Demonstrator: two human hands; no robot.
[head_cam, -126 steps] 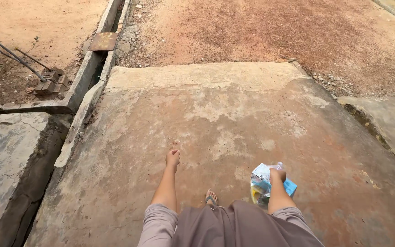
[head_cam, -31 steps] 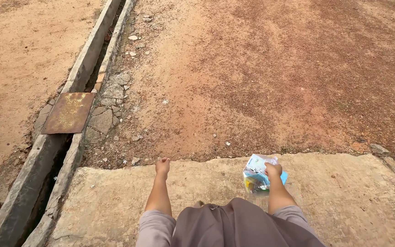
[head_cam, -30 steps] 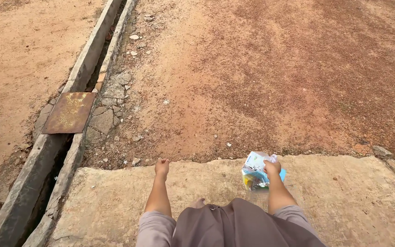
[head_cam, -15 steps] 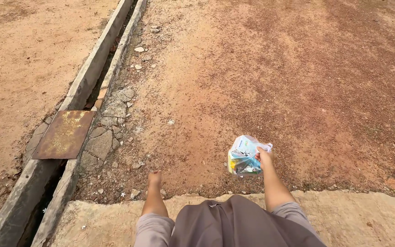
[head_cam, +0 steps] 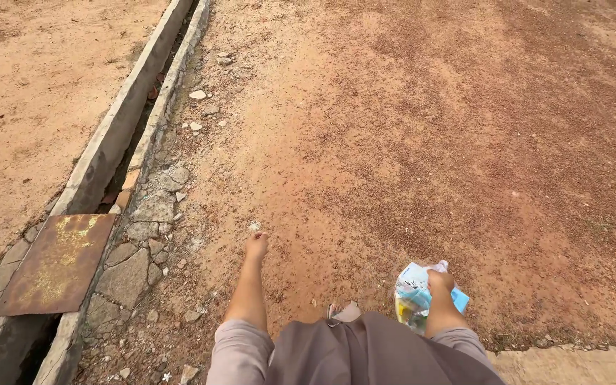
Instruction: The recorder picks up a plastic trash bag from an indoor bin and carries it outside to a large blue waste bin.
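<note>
plastic bag [head_cam: 415, 296] under right hand [head_cam: 440, 282]

Shot from a single head-worn camera, tilted steeply down and ahead over the wearer's own body. Close at the bottom edge: grey clothing, left hand [head_cam: 257, 246] and right hand [head_cam: 440, 281] with bag [head_cam: 415, 296]. Farther off, filling the upper frame: red dirt ground [head_cam: 429, 128]. Along the left edge, running away from the lens: concrete drain [head_cam: 119, 128].
</note>
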